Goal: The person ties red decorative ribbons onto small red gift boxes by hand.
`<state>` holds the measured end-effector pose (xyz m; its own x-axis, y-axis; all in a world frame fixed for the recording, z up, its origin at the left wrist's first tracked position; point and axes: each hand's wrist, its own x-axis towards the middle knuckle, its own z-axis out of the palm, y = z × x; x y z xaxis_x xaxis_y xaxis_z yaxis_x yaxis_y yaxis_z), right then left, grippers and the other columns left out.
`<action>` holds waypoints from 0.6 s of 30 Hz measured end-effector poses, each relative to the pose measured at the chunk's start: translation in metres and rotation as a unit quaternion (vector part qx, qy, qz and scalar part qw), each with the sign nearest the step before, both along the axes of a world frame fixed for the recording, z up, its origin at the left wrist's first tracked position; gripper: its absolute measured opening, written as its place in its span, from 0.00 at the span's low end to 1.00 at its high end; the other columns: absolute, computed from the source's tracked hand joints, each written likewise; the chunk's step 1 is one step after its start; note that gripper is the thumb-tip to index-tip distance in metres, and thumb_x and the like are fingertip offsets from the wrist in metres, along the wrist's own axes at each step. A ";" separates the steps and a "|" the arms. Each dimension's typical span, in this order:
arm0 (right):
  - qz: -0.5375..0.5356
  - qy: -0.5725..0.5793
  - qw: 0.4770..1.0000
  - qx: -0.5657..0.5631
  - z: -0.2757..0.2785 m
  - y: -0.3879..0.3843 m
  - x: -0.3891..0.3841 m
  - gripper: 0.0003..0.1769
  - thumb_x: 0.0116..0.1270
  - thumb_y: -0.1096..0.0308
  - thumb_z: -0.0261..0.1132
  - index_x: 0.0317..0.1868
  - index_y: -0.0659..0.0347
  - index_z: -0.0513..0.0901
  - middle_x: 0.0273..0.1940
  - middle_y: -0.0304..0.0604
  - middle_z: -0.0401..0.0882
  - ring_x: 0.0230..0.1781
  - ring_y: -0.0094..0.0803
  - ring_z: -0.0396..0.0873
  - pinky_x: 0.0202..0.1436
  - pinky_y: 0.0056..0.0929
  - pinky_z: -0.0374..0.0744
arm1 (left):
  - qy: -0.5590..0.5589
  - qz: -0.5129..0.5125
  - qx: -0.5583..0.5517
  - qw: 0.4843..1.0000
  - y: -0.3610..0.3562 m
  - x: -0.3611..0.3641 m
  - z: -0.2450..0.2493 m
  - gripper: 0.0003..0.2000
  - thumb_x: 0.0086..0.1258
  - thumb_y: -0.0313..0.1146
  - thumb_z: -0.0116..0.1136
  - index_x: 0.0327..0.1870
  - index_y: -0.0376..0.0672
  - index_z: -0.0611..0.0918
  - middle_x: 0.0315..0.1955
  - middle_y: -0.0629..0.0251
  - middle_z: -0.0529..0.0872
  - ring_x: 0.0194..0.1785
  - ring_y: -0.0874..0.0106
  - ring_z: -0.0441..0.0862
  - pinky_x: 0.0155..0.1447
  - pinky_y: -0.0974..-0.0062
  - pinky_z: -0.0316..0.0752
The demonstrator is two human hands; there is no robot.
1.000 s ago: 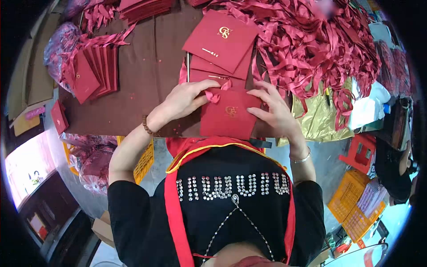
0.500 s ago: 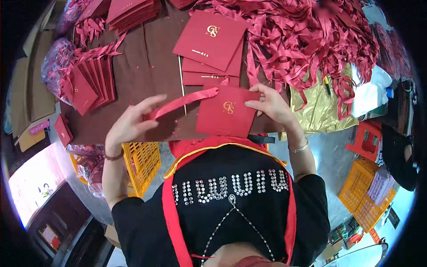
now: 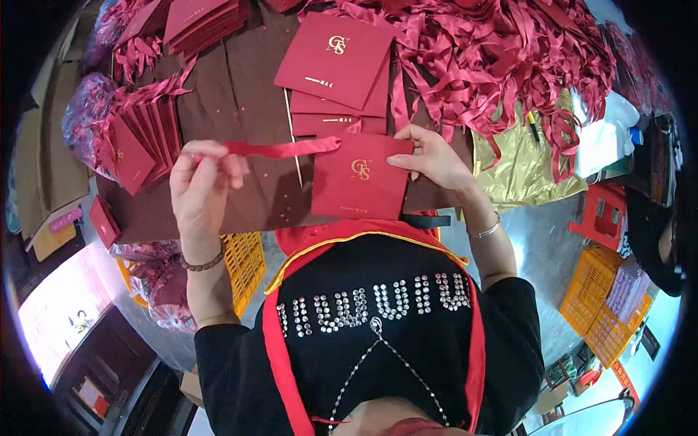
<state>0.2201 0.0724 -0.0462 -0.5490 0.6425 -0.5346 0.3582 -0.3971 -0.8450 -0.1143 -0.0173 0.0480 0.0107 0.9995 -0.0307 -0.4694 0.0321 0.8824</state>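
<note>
A flat, square red card [image 3: 356, 185] with gold letters is at the front edge of the table. My right hand [image 3: 434, 161] pinches its upper right edge, thumb on the face. From a spot near the card's top left corner, a red ribbon [image 3: 291, 150] stretches leftward. Its far end is in the fingers of my left hand [image 3: 203, 182], which are curled and slightly blurred. Just behind the held card lie more red cards [image 3: 338, 62], stacked loosely with gold print facing up.
A large heap of red ribbons [image 3: 494, 80] covers the back right, beside a gold sheet [image 3: 527, 167]. Fanned red cards [image 3: 142, 149] stand at the left near a clear plastic bag [image 3: 87, 120]. A yellow crate [image 3: 243, 265] sits below the table.
My left hand has moved up and slightly left, its fingers closing on the ribbon, which now runs nearly level. The card has shifted slightly left and up in view, with my right hand still at its edge.
</note>
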 end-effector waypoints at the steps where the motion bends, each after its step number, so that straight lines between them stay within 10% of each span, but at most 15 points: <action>1: -0.003 0.001 1.000 0.001 0.001 -0.001 0.000 0.17 0.59 0.69 0.70 0.46 0.64 0.75 0.33 0.33 0.80 0.23 0.13 0.72 0.24 0.14 0.70 | 0.213 0.038 0.021 0.976 0.006 0.006 -0.001 0.08 0.63 0.26 0.59 0.41 0.35 0.79 0.41 0.58 0.80 0.40 0.68 0.78 0.50 0.71 0.72; 4: -0.023 0.016 1.000 -0.004 0.003 -0.002 -0.001 0.17 0.59 0.69 0.70 0.45 0.63 0.75 0.32 0.33 0.80 0.22 0.13 0.72 0.23 0.14 0.70 | 0.598 0.104 0.131 0.784 0.020 0.043 0.004 0.03 0.62 0.24 0.59 0.35 0.35 0.82 0.46 0.59 0.79 0.48 0.67 0.75 0.54 0.73 0.69; 11: -0.028 0.067 0.997 -0.032 -0.001 -0.003 -0.005 0.16 0.59 0.70 0.70 0.44 0.63 0.75 0.31 0.34 0.79 0.20 0.14 0.72 0.22 0.13 0.70 | 0.366 -0.130 -0.027 0.921 0.025 0.110 -0.046 0.12 0.70 0.23 0.50 0.52 0.34 0.78 0.36 0.65 0.84 0.37 0.79 0.81 0.44 0.82 0.75; 14: -0.049 0.109 0.992 -0.046 -0.005 -0.006 -0.003 0.15 0.59 0.70 0.69 0.43 0.62 0.75 0.31 0.34 0.80 0.19 0.14 0.72 0.22 0.13 0.70 | 0.324 -0.223 -0.148 0.908 0.024 0.122 -0.049 0.12 0.70 0.27 0.52 0.52 0.33 0.78 0.39 0.64 0.85 0.37 0.79 0.81 0.42 0.81 0.75; 18: -0.039 0.068 0.997 -0.020 -0.003 -0.006 -0.002 0.14 0.59 0.70 0.69 0.43 0.61 0.75 0.30 0.33 0.79 0.20 0.14 0.72 0.22 0.13 0.70 | 0.420 -0.182 -0.042 0.888 0.019 0.128 -0.068 0.11 0.70 0.30 0.55 0.49 0.34 0.80 0.37 0.61 0.86 0.36 0.76 0.82 0.41 0.78 0.75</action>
